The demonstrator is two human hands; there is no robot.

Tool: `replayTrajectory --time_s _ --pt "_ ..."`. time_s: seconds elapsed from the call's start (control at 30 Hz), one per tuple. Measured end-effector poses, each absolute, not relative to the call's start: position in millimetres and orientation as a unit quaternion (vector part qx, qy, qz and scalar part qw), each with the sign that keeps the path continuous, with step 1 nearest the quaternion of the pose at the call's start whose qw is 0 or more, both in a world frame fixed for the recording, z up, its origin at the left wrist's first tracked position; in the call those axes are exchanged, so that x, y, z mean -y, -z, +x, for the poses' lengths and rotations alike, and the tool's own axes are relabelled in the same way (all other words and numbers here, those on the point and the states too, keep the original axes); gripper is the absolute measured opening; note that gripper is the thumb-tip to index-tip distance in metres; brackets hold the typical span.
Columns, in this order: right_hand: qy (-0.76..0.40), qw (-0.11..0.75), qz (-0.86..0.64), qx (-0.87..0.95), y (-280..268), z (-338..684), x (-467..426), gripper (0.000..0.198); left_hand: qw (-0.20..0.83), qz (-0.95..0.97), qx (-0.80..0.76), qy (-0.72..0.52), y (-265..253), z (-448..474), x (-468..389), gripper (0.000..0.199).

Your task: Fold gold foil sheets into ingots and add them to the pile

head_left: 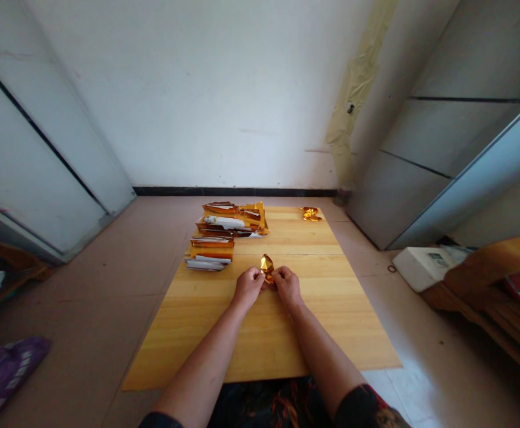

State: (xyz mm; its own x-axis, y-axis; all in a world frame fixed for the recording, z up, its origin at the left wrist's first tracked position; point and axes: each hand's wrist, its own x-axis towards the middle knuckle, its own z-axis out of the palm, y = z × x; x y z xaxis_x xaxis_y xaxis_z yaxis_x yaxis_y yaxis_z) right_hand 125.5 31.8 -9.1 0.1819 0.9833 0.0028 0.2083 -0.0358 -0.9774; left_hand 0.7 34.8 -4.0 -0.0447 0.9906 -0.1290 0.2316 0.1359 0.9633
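Note:
Between my two hands, over the middle of the wooden table, is a small folded piece of shiny gold foil (266, 266). My left hand (248, 287) pinches its left side with thumb and fingers. Its right side is gripped the same way by my right hand (288, 286). The foil's lower part is partly hidden by my fingers. Toward the far right corner of the table lies another folded gold foil piece (311, 214). Stacks of gold foil sheets with white paper (213, 242) lie to the far left, with a white roll (224, 222) among them.
The wooden table (331, 333) stands near a white wall (197, 101). A grey cabinet (420, 142) rises at the right, near a white box (422, 267) and a wooden bench (500, 285). A purple bag (12, 371) lies on the floor at the left.

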Motion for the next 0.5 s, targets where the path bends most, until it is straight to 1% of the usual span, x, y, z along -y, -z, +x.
replayTrajectory --time_s 0.1,0.17,0.37,0.5 --pt "-0.380 0.487 -0.601 0.508 9.3 126.4 -31.2 0.022 0.384 0.576 -0.611 -0.383 2.9 0.1 -33.2 0.019" --pt "-0.375 0.488 -0.600 0.512 10.9 127.1 -31.2 0.022 0.356 0.602 -0.611 -0.369 1.5 -0.8 -32.7 0.022" --pt "-0.440 0.488 -0.575 0.488 15.8 128.5 -33.5 0.020 0.376 0.593 -0.616 -0.358 1.1 -2.5 -34.6 0.021" --pt "-0.449 0.490 -0.572 0.481 14.9 128.0 -34.1 0.019 0.377 0.593 -0.618 -0.352 0.3 -3.0 -35.0 0.021"
